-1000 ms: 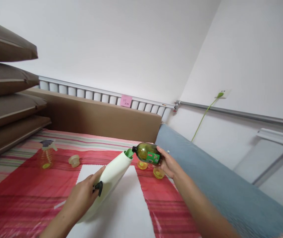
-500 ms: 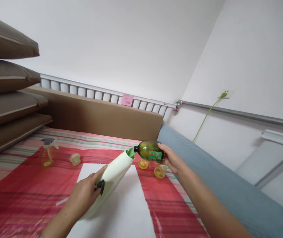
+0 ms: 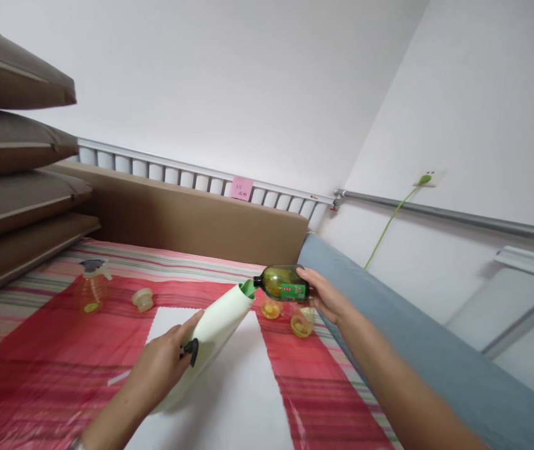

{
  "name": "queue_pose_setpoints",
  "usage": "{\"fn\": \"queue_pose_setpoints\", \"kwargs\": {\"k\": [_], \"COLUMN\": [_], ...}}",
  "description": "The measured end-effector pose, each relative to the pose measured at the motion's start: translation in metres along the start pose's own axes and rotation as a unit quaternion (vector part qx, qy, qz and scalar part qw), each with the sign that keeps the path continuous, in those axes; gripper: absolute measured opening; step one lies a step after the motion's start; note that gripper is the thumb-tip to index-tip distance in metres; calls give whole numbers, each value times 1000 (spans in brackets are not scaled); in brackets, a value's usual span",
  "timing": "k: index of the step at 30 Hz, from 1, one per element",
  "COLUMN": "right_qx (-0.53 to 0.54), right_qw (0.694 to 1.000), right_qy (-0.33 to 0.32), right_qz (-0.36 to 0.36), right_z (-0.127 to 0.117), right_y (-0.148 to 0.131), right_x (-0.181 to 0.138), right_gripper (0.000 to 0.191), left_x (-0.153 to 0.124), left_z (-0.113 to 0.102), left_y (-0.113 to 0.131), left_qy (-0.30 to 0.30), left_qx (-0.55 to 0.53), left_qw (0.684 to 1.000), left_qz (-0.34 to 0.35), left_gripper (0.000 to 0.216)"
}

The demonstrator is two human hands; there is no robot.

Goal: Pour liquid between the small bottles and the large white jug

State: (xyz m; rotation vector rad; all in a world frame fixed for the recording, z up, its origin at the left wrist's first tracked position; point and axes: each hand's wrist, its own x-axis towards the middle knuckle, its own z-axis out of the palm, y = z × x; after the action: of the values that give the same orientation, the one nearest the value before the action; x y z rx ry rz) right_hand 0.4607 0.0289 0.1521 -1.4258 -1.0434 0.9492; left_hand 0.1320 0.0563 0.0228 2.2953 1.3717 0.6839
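Observation:
My left hand (image 3: 166, 356) is wrapped round a long pale green tube-shaped container (image 3: 222, 325), tilted up to the right. A black curved piece (image 3: 193, 351) sticks out beside its fingers; what it belongs to is partly hidden. The container's upper end is open and shows green inside. In my right hand (image 3: 325, 297) is a dark green glass bottle (image 3: 278, 283) with a green label, held almost level by its base. Its black-ringed neck points left, at the container's mouth. Whether any liquid flows there I cannot tell.
A clear spray bottle (image 3: 92, 287) and a cream-coloured cap-like piece (image 3: 143, 300) stand at left. Two small yellowish jars (image 3: 301, 324) sit beneath the bottle. A white sheet (image 3: 243, 387) lies on the red striped cloth (image 3: 60, 350). Stacked cushions (image 3: 18, 144) and a brown board (image 3: 192, 219) border it.
Both hands, the bottle and the container keep nearly the same pose. The whole view has shifted very slightly.

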Motion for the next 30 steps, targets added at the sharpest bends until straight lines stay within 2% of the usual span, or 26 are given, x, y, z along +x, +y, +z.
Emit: {"fn": "queue_pose_setpoints", "kwargs": {"k": [25,30], "right_qx": [-122,-153], "right_qw": [992,988], "right_qy": [-14,-19], "right_qz": [-5,-20], "right_z": [3,7], "right_y": [-22,-29], "right_x": [2,0], "right_gripper": [50,48], "left_x": [0,-1], "left_z": [1,0], "left_y": [-5,-5], "left_qy": [-1,-2], "left_qx": [-14,-21], "left_qw": [1000,1000], "left_qz": [-1,4], "left_gripper": [62,62]}}
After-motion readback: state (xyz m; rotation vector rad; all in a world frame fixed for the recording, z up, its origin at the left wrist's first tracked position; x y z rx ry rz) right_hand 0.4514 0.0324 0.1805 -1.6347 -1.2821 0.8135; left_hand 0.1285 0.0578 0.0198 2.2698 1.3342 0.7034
